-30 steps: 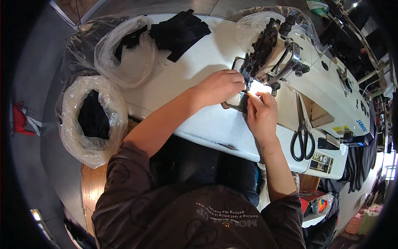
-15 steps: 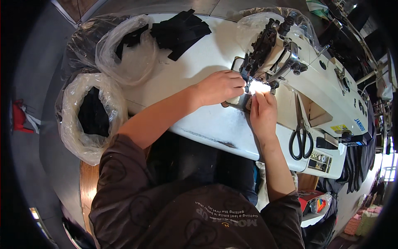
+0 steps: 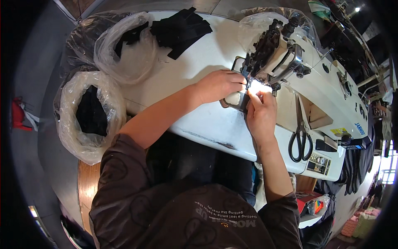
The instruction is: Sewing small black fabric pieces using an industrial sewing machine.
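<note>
At the needle area of a white industrial sewing machine [image 3: 321, 85], both my hands work close together under a bright lamp. My left hand [image 3: 219, 87] comes in from the left, its fingers curled and closed beside the presser area. From below reaches my right hand [image 3: 263, 114], thumb and fingertips pinched together just under the glare. Whatever lies between the fingertips is too small and too washed out by the light to name. Black-handled scissors [image 3: 300, 143] rest on the machine's bed, right of my right hand.
Black fabric strips [image 3: 181, 31] are piled at the table's back left, beside a clear plastic bag [image 3: 143, 62] with black pieces. Another plastic bag [image 3: 68, 120] holding black fabric stands off the table's left end. A red box [image 3: 306, 201] sits below on the right.
My right hand has shifted slightly, its fingertips bending closer in beside the left fingers. My left hand stays almost in place.
</note>
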### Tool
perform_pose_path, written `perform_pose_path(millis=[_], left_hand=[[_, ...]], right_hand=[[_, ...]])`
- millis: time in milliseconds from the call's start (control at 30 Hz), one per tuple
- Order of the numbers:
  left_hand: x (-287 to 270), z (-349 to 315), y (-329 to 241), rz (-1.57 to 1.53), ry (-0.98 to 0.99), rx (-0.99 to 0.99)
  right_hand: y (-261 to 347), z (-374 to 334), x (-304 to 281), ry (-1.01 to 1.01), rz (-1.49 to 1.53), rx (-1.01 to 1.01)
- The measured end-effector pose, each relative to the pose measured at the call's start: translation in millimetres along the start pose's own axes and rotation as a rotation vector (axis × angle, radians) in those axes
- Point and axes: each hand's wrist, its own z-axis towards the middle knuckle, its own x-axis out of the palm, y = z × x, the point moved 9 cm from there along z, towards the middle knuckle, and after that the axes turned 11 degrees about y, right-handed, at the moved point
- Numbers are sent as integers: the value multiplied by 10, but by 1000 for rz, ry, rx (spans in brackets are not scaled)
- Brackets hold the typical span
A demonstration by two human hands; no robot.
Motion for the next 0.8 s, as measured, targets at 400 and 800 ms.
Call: perform_pose_path(millis=[400, 800], left_hand=[[19, 52, 110, 24, -40, -6], [-49, 23, -8, 105, -103, 24]], right_hand=[[-30, -2, 40, 19, -18, 21], [-69, 12, 37, -52, 13, 16]])
